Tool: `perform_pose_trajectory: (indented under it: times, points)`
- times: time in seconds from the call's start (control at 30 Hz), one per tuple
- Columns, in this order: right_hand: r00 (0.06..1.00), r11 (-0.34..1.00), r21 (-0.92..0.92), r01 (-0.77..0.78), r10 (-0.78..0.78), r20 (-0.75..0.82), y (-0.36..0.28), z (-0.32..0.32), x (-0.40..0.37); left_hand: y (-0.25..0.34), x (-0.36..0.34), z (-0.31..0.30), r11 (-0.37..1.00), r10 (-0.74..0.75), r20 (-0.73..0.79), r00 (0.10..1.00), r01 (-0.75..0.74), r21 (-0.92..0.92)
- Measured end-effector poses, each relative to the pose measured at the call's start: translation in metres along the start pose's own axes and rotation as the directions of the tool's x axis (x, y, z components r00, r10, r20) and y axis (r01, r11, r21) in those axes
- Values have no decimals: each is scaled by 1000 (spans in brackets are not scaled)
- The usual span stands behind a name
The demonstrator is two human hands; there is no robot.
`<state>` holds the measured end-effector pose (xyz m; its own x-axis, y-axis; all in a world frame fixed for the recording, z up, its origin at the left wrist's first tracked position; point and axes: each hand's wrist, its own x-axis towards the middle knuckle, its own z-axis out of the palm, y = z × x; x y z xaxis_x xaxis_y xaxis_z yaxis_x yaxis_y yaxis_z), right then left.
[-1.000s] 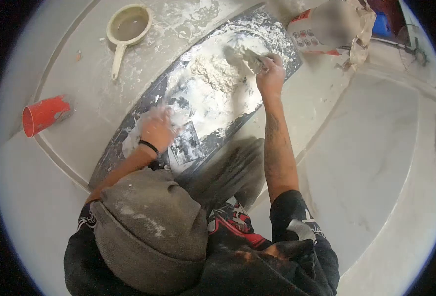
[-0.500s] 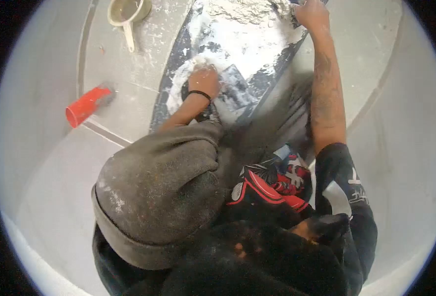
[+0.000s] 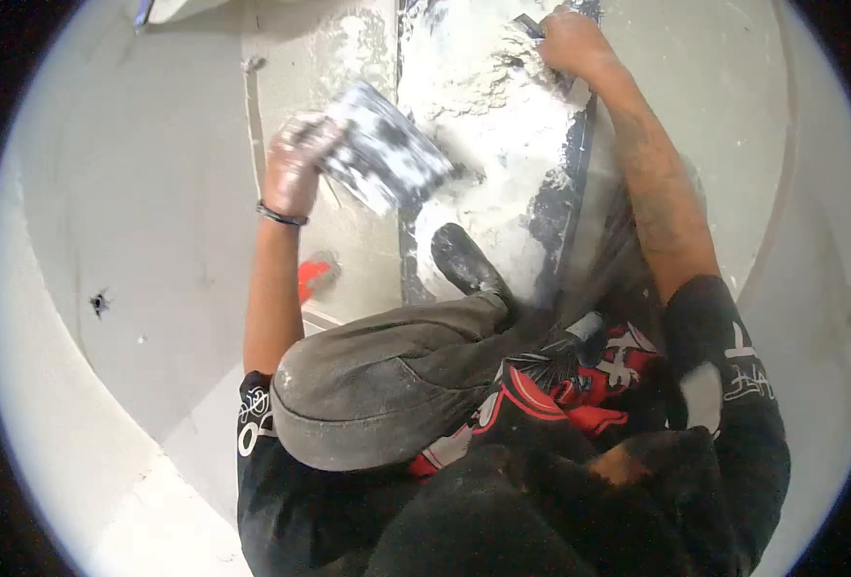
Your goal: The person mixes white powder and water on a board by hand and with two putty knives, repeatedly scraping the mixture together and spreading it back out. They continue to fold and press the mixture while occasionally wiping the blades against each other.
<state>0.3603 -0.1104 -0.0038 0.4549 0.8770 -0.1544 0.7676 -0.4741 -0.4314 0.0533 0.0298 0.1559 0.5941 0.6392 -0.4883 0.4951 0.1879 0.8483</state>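
White, lumpy paste [image 3: 488, 82] lies heaped on a long dark board [image 3: 546, 207], just left of the right hand's grip, with a thinner smear running from there toward the body. The right hand [image 3: 576, 46] has its fingers curled round a small dark tool [image 3: 529, 26], of which only a piece shows beyond the knuckles; its working edge cannot be made out. The left hand [image 3: 300, 159] clasps one edge of a flat rectangular plate [image 3: 387, 144], blurred and streaked with white, which reaches from that grip across the board's left edge. To work the paste well, the tool is probably best drawn low and flat against the board, so that lumps press out evenly. The plate seems best held level and over the board, so that any drips land there and not on the floor [image 3: 358, 255] below the left grip. A dark shoe [image 3: 459, 260] rests on the board, nearer the body than either grip; it may help steady the board, but calls for care not to pick up paste.
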Motion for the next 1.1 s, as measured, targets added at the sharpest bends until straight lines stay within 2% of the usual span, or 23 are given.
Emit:
perform_pose_trajectory:
  times: [0.1,0.13,0.17,0.2,0.23,0.27,0.3,0.37,0.4,0.47,0.53,0.57,0.6,0.63,0.7,0.77,0.8,0.87,0.93,1.0,1.03,1.07,1.1]
  points:
    - [984,972,234,-33,73,-163,22,23,11,34,34,-3,992,12,-67,998,-20,-122]
    - [983,971,239,-30,72,-171,17,14,9,41,48,-5,980,-34,10,999,31,198]
    - [991,953,297,-63,95,-95,6,3,3,47,59,-12,869,-97,64,993,53,493]
    - [993,925,366,-103,114,-8,1,0,1,55,79,-18,841,-155,144,977,54,539]
    - [992,928,362,-87,113,-52,1,7,1,63,103,-26,809,-214,217,953,48,586]
    - [992,923,376,-81,110,-56,-1,15,1,48,132,-48,898,-6,375,927,-160,409]
    - [981,903,425,-61,133,-141,-3,23,2,78,124,-14,822,-29,232,972,-109,559]
    - [956,878,476,-45,176,-233,-5,22,2,84,134,11,729,77,191,978,-187,659]
    - [972,901,426,-81,167,-168,-8,17,2,86,141,25,629,190,165,968,-249,737]
    - [982,923,364,-123,166,-92,-13,10,0,60,150,61,686,346,5,938,-256,681]
    - [967,921,383,-64,152,-205,-19,9,-4,36,155,83,203,725,180,664,-456,866]
    - [928,899,438,6,158,-337,-14,27,2,30,158,87,96,685,239,688,-410,907]
    - [931,898,439,2,159,-330,-16,28,0,28,158,91,-19,636,290,715,-362,932]
    - [921,907,421,9,157,-357,-20,26,1,15,165,93,-19,635,290,716,-360,933]
    - [909,913,407,15,157,-385,-30,26,4,-2,171,108,-16,431,160,888,-170,985]
    - [762,867,483,124,229,-605,-37,35,4,-7,164,119,-48,489,200,849,-203,978]
    - [763,867,485,113,237,-602,-40,34,3,-8,159,124,-76,547,235,803,-232,970]
    - [886,821,571,18,251,-389,-45,21,0,-25,178,120,-30,569,186,801,-206,978]
    - [895,884,468,16,196,-402,-47,20,-3,-27,177,123,68,685,109,720,-212,975]
    - [740,888,400,228,109,-663,-57,39,2,-35,182,121,76,674,81,734,-178,981]
    - [811,880,436,188,111,-574,-60,34,-2,-39,184,118,-90,664,202,720,-192,977]
    - [811,880,434,191,107,-575,-63,29,-7,-42,186,114,-252,637,319,702,-202,946]
    - [880,885,449,123,112,-462,-67,18,-15,-32,178,121,-248,639,314,702,-199,948]
